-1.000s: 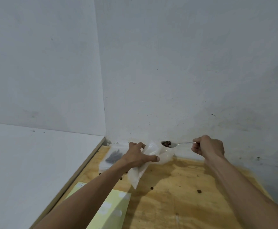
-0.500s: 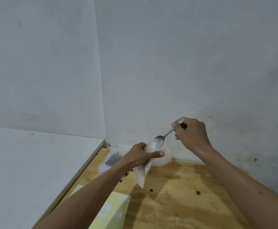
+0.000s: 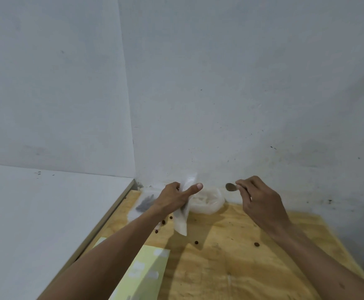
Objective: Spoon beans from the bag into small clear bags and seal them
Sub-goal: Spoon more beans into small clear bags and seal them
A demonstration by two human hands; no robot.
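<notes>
My left hand grips a small clear bag upright above the wooden table, its mouth near the wall and its lower end hanging below the fingers. My right hand holds a metal spoon by the handle, its bowl empty and pointing left, a hand's width right of the small bag. The larger plastic bag of beans sits against the wall between the two hands, partly hidden by the left hand.
Several loose brown beans lie scattered on the table. Another clear bag with dark contents lies flat in the left corner. A pale yellow sheet lies near the front. A white surface adjoins the table on the left.
The spoon tipped its beans into the small bag, then my right hand drew it out and moved it right and down. The spoon's bowl is now empty. My left hand kept hold of the bag.
</notes>
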